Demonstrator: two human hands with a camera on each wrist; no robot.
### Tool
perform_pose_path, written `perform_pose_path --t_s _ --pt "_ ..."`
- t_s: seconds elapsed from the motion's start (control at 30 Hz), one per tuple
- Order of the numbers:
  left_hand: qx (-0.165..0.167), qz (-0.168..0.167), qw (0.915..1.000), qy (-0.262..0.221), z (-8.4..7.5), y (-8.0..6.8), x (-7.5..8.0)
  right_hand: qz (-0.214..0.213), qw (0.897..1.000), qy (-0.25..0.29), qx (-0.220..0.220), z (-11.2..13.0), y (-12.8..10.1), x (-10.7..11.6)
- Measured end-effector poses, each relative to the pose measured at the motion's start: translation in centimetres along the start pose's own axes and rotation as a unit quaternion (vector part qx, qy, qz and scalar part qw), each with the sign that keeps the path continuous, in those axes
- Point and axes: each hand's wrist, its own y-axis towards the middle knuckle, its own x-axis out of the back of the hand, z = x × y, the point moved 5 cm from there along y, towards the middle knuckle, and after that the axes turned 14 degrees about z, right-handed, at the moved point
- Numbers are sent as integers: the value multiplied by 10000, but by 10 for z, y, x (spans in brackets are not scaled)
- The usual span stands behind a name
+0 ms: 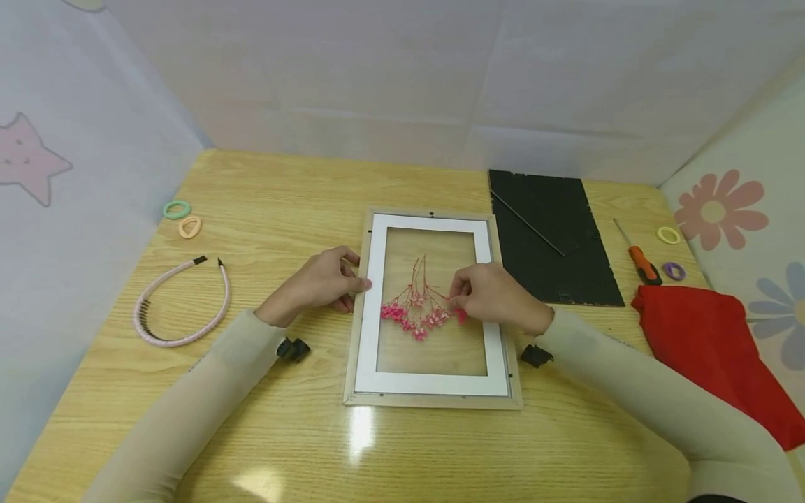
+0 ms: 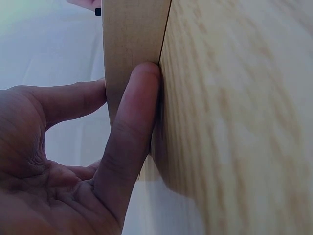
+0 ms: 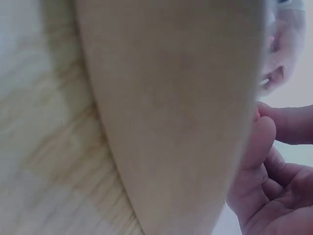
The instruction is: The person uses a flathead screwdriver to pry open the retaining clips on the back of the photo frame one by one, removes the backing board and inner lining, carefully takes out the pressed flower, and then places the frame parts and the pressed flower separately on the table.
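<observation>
A wooden picture frame (image 1: pixel 432 401) with a white mat (image 1: pixel 434 384) lies on the table, its mat around a see-through middle. Pink dried flowers (image 1: pixel 418 321) on thin red stems lie spread inside the mat opening. My left hand (image 1: pixel 323 281) holds the frame's left side, thumb over the rim; in the left wrist view a finger (image 2: pixel 134 105) presses along its outer wooden side. At the right of the opening, my right hand (image 1: pixel 493 297) pinches the edge of the flower spray between thumb and fingertips. In the right wrist view the frame's side (image 3: pixel 171 117) hides most of the flowers.
Right of the frame lies a black backing board (image 1: pixel 547 237) with a thin metal rod (image 1: pixel 528 222) on it. Beyond are an orange screwdriver (image 1: pixel 643 264), hair ties (image 1: pixel 674 271) and red cloth (image 1: pixel 711 349). A pink headband (image 1: pixel 182 341) and more hair ties (image 1: pixel 189 226) lie left.
</observation>
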Motion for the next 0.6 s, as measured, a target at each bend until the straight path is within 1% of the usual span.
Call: perform_pose_path --t_s 0.2,0.3,0.4,0.47,0.6 --pt "30 -6 10000 -30 0 1 -1 -223 9996 194 -34 -6 -6 8" --pt "38 1 10000 3 1 2 -1 -340 9977 582 -105 -10 -9 8" --pt "57 1 10000 28 0 1 -1 -473 9922 1153 -94 -14 -12 7" --pt "61 15 10000 41 0 0 -1 -644 9864 1513 -49 -17 -15 9" --pt "62 15 10000 -1 0 -1 0 -1135 9756 1871 151 -23 -24 18"
